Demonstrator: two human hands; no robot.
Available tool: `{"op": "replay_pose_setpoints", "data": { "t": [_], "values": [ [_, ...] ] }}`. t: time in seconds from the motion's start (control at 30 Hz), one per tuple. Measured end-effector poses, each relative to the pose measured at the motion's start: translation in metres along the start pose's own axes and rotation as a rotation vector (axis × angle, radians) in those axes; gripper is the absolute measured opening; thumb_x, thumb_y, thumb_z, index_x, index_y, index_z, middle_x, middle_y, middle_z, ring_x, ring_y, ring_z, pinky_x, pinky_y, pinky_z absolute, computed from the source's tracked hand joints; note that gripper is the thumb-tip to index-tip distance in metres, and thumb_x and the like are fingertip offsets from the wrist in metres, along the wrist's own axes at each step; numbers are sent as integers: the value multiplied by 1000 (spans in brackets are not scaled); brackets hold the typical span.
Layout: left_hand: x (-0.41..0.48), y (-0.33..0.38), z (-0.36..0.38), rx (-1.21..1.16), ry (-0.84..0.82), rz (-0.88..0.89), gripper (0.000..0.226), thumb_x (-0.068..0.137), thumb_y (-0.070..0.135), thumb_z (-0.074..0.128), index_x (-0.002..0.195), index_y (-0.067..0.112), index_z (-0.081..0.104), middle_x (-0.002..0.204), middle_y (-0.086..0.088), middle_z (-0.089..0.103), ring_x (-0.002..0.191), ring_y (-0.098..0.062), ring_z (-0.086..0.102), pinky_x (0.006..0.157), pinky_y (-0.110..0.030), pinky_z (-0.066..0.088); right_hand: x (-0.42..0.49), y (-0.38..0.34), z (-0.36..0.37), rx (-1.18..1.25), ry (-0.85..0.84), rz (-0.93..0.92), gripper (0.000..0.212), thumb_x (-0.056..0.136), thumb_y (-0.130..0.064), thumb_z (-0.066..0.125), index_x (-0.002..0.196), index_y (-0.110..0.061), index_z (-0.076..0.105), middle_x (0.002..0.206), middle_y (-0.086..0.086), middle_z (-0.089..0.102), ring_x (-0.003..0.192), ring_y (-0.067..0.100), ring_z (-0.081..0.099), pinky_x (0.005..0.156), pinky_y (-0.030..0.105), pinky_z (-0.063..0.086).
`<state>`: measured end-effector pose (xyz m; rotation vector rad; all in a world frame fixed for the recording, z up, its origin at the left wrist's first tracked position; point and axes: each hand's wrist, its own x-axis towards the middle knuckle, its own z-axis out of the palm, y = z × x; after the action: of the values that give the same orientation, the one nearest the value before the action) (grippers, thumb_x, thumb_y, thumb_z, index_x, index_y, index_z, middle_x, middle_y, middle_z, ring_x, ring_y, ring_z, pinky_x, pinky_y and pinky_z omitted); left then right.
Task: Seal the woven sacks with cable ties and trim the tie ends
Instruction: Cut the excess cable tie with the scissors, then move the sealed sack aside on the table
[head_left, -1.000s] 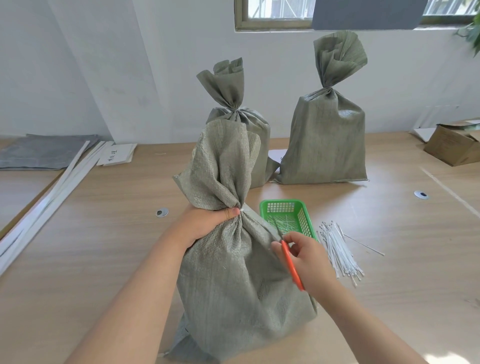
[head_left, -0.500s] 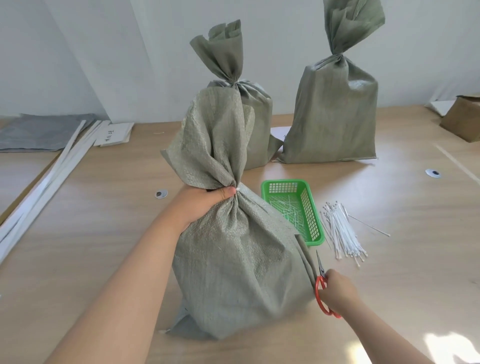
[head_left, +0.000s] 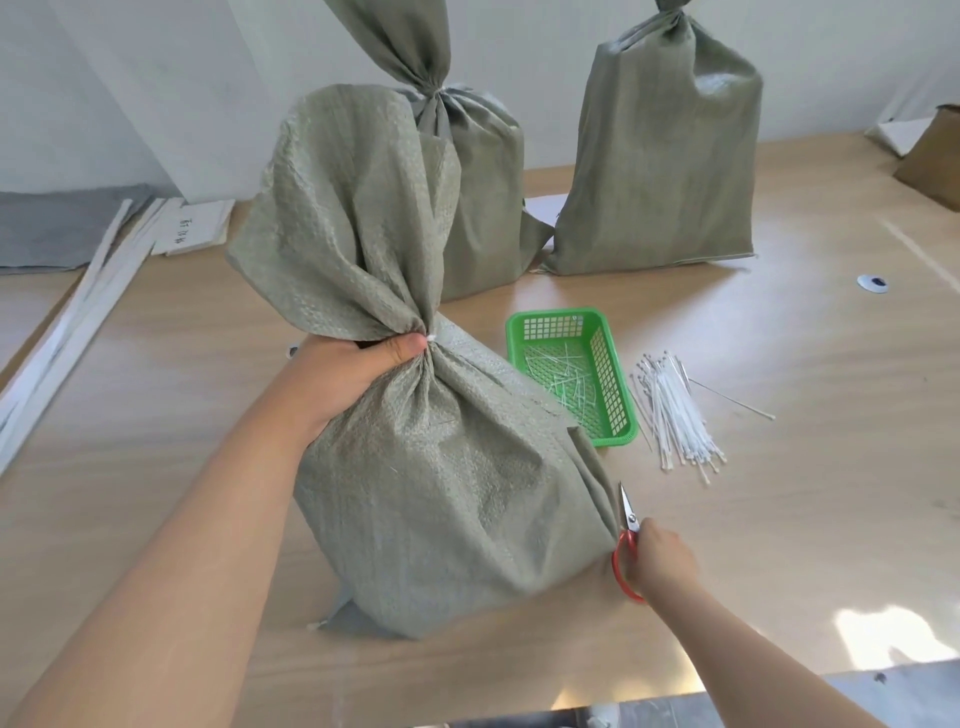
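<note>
A grey-green woven sack (head_left: 441, 493) stands upright in front of me on the wooden table (head_left: 779, 519). My left hand (head_left: 353, 369) grips its gathered neck, where a white cable tie (head_left: 431, 339) shows beside my thumb. My right hand (head_left: 660, 558) holds red-handled scissors (head_left: 626, 551) low at the sack's right bottom corner, blades pointing up. A bundle of white cable ties (head_left: 675, 415) lies to the right of a green basket (head_left: 618, 431) that holds trimmed tie ends.
Two tied sacks stand behind, one at centre (head_left: 478, 208) and one at right (head_left: 660, 166). White strips (head_left: 67, 332) and grey fabric (head_left: 52, 228) lie at far left. A cardboard box (head_left: 935, 156) sits at far right. The table's near edge runs along the bottom right.
My right hand came down with the scissors from beside the sack's neck to the sack's lower right corner. My left hand kept its grip on the neck. The view tilted downward.
</note>
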<state>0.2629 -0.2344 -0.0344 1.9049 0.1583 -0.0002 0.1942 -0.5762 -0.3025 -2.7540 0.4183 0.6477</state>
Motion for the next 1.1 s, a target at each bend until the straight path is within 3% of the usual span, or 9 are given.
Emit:
{"op": "replay_pose_setpoints", "data": {
  "t": [0.23,0.4,0.57,0.63,0.73,0.8,0.9,1.0,1.1],
  "values": [
    [-3,0,-1,-8,13,17,39,69,47,83,106,38,73,112,23,73,112,3,64,104,-29,45,-2,1,1,-76,3,-51,34,101,-36,37,113,-13,59,114,13,62,107,33,64,86,34,48],
    [-5,-2,1,-15,23,32,35,83,31,77,116,33,67,107,30,65,90,26,55,78,3,42,-1,0,-5,-99,-128,-60,31,90,-24,53,121,-20,51,123,8,58,114,27,62,90,30,48],
    [-8,5,-3,-78,-4,6,31,78,32,78,106,37,69,106,27,70,91,20,62,80,-6,45,5,-6,-29,-49,-9,-68,20,91,-11,46,110,-15,50,121,11,59,109,32,61,85,35,48],
    [-10,10,-3,-98,-12,23,32,76,31,79,106,37,69,105,27,71,94,17,63,83,-9,46,7,-21,-55,157,136,-100,38,88,-5,47,125,-12,56,116,10,63,106,30,61,84,36,47],
    [-12,14,-5,-94,-21,48,38,69,38,80,106,38,70,106,27,73,104,9,64,93,-20,45,-3,-62,-109,513,325,-297,30,95,-14,57,124,-13,65,93,-2,66,87,17,61,77,30,45],
    [-13,12,-8,-56,-24,43,35,67,43,84,100,44,72,106,28,73,108,5,64,98,-25,44,-19,-89,-142,721,236,-484,31,98,-24,60,128,-19,64,110,-7,67,100,7,61,89,31,49],
    [-16,9,-12,50,-24,24,22,68,51,84,87,55,73,101,32,72,109,3,63,99,-27,45,-43,-119,-171,778,-70,-735,61,89,-48,64,146,-33,47,145,-22,47,133,-8,42,109,19,37],
    [-22,9,-14,156,-42,40,9,84,44,75,89,48,69,87,38,70,93,16,61,86,-20,46,-57,-142,-176,714,-248,-851,84,80,-46,77,153,-34,35,144,-33,37,128,-28,31,104,0,27],
    [-31,4,-25,227,-83,53,7,91,44,68,91,44,75,91,32,73,89,15,65,81,-20,46,-61,-156,-171,644,-253,-875,83,76,-35,85,146,-38,39,141,-26,46,125,-24,39,107,7,31]
  ]
}}
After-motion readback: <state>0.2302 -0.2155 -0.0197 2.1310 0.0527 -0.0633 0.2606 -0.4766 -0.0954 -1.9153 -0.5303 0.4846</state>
